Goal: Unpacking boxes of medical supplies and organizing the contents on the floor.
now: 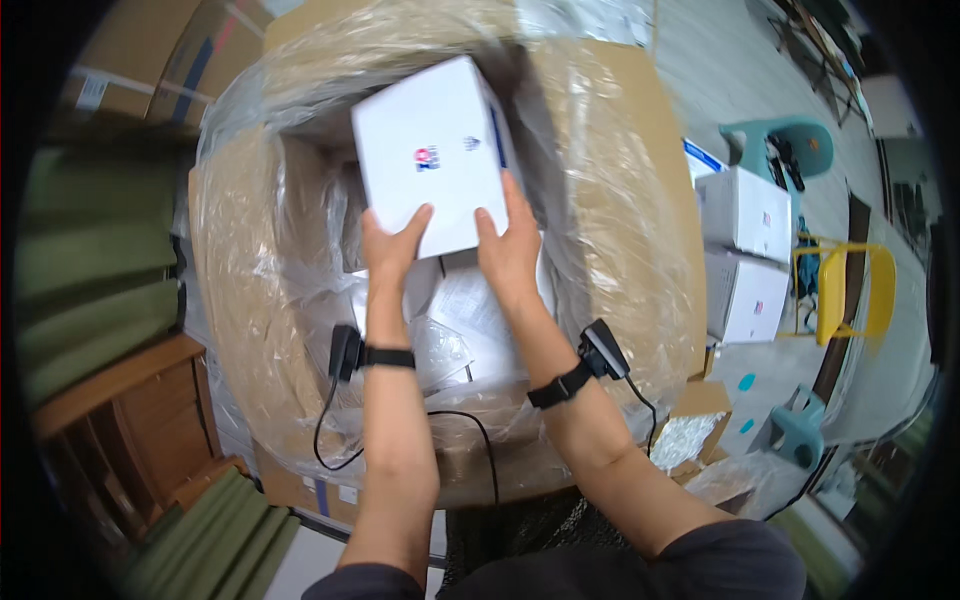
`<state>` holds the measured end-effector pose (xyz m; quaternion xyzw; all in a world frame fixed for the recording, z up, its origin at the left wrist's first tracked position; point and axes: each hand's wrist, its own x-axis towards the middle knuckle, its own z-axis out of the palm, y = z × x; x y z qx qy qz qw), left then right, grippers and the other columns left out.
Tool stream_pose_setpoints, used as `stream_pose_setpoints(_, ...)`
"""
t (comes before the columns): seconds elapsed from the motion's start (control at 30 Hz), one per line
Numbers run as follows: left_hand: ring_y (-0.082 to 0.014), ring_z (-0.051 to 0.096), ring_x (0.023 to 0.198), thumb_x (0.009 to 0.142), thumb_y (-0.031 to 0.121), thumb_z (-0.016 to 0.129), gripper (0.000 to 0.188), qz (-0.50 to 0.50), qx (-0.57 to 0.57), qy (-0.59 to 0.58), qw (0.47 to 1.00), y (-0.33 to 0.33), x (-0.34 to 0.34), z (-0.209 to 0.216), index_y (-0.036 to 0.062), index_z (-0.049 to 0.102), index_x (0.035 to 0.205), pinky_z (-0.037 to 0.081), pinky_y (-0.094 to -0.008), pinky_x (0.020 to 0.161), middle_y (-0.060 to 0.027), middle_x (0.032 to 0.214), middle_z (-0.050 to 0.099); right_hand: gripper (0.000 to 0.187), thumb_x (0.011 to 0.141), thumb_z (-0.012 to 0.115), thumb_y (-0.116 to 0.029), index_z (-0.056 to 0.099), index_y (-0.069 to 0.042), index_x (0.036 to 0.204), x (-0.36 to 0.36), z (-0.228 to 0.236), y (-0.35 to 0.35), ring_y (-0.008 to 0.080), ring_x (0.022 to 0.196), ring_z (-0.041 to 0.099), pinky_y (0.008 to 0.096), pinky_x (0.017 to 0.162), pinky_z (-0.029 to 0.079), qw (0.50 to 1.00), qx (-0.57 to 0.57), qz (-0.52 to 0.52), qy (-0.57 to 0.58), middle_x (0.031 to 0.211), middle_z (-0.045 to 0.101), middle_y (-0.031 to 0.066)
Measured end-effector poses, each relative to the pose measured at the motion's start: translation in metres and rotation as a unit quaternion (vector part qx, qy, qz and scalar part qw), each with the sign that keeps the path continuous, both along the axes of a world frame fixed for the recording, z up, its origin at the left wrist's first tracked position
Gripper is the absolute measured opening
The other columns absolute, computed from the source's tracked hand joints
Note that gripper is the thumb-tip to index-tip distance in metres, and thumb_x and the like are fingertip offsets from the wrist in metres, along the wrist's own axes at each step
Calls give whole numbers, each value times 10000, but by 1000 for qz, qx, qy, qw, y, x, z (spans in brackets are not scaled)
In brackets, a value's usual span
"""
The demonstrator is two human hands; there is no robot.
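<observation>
A white box (430, 160) with a small red and blue print is held between my two hands, tilted, over the large cardboard carton (630, 200). My left hand (392, 245) grips its near left corner, thumb on the top face. My right hand (510, 245) clasps its near right side, the thumb on top as well. Clear plastic sheeting (260, 300) lines the carton and drapes over its flaps. Below my hands, white packages (470, 310) lie at the carton's near end under clear plastic. The held box hides part of the carton's inside.
Two white boxes (745, 215) are stacked on the right, near a yellow chair (880, 290) and teal chairs (815, 140). A small open carton with silvery lining (690, 435) stands at the lower right. Wooden furniture (150, 420) and green curtains (90, 240) border the left side.
</observation>
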<state>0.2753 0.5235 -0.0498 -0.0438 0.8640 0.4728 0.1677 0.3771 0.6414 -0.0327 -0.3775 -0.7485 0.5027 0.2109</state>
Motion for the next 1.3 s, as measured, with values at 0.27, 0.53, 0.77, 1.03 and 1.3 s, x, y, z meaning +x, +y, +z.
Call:
stream_pose_setpoints(0.27, -174, 569, 937, 848, 120, 673, 507, 86, 208, 200, 954, 29, 129, 180, -38, 381, 1232, 493, -263, 755, -122, 1097, 546, 538, 745, 670, -20, 533, -39, 1265, 82, 178, 33, 372, 1253, 416, 420, 1039, 341, 973, 42, 35, 226, 1318, 498, 168)
stream_pose_setpoints(0.53, -192, 516, 1054, 813, 133, 712, 589, -92, 256, 185, 944, 180, 223, 203, -2, 349, 1257, 444, -288, 874, -130, 1151, 505, 594, 735, 723, -21, 497, 4, 1284, 212, 222, 198, 259, 1172, 516, 348, 988, 405, 956, 222, -34, 189, 1231, 571, 134)
stream_pose_setpoints(0.77, -286, 437, 1157, 788, 136, 663, 680, -211, 170, -30, 962, 262, 304, 130, -115, 272, 1285, 338, -370, 995, -238, 1211, 434, 470, 782, 664, -22, 541, 32, 1233, 314, 146, 260, 221, 1043, 593, 308, 920, 438, 988, 29, -144, 54, 1144, 615, 189)
stream_pose_setpoints(1.03, -356, 465, 1108, 770, 156, 675, 545, -262, 36, -135, 955, 208, 359, 22, -124, 416, 1159, 371, -421, 945, -261, 1141, 461, 466, 813, 634, -176, 536, -5, 1236, 380, 37, 214, 335, 1045, 595, 363, 882, 454, 974, -109, -175, -96, 1132, 611, 217)
stream_pose_setpoints(1.3, -342, 489, 1144, 753, 85, 682, 648, -222, -162, -27, 961, 199, 371, -47, -134, 340, 1257, 378, -372, 984, -262, 1218, 471, 506, 828, 601, -52, 466, -19, 1314, 388, -87, 172, 212, 1107, 544, 322, 934, 421, 944, -244, -217, -50, 1248, 551, 166)
